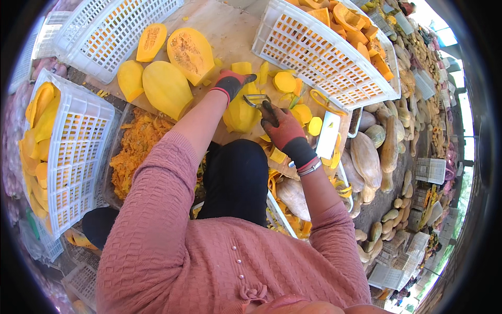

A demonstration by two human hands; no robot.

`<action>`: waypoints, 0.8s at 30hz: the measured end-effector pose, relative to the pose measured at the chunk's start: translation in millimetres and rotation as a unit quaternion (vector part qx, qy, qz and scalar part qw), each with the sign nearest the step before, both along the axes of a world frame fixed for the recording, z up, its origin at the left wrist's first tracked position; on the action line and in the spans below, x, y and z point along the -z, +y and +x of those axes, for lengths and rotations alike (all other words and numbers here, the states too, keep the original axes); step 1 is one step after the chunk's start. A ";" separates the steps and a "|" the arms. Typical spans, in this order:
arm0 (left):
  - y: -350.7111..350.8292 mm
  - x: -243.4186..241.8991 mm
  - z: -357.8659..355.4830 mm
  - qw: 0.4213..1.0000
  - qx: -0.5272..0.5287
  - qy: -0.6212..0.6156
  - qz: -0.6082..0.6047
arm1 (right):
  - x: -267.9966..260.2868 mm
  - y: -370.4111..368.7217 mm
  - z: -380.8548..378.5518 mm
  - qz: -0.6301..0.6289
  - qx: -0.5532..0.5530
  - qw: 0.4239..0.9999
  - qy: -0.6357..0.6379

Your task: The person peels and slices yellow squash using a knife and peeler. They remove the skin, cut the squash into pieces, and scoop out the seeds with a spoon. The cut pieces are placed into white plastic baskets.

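My left hand [231, 83], in a red and black work glove, rests on the far part of a peeled yellow pumpkin [241, 114] that lies on a wooden board. A metal peeler [255, 98] is gripped in my right hand [279, 127], gloved alike, its blade over the pumpkin's right side. Left of my left hand lie a pumpkin half with seeds showing [190, 53], a smaller seeded piece [151, 42] and two smooth yellow pieces. Cut pumpkin slices [284, 82] and peel lie right of the pumpkin, near a broad knife blade [328, 134].
A white plastic crate [313, 55] of orange chunks stands at the board's far right. More crates [80, 157] stand at left, one holding yellow pieces. A tub of orange pulp [133, 153] sits left of my knee. Whole pumpkins [364, 159] lie on the ground at right.
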State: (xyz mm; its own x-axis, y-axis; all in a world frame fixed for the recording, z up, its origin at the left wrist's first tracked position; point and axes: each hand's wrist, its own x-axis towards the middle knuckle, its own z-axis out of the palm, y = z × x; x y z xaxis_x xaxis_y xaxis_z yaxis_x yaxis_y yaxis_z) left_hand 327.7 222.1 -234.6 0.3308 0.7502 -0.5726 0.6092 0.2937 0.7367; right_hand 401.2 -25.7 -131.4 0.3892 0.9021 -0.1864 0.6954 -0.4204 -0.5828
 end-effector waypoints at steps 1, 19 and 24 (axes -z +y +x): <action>9.2 5.9 7.7 1.000 0.010 0.015 -0.001 | -10.2 4.2 -4.0 -0.020 -0.003 1.000 -0.016; -23.9 -25.8 -58.2 0.883 -0.170 -0.401 -0.174 | 11.3 -24.3 -36.0 0.101 -0.035 0.991 -0.083; -27.9 -35.8 -58.5 0.922 -0.126 -0.357 -0.082 | 3.3 -40.1 -54.7 0.130 -0.013 0.985 -0.111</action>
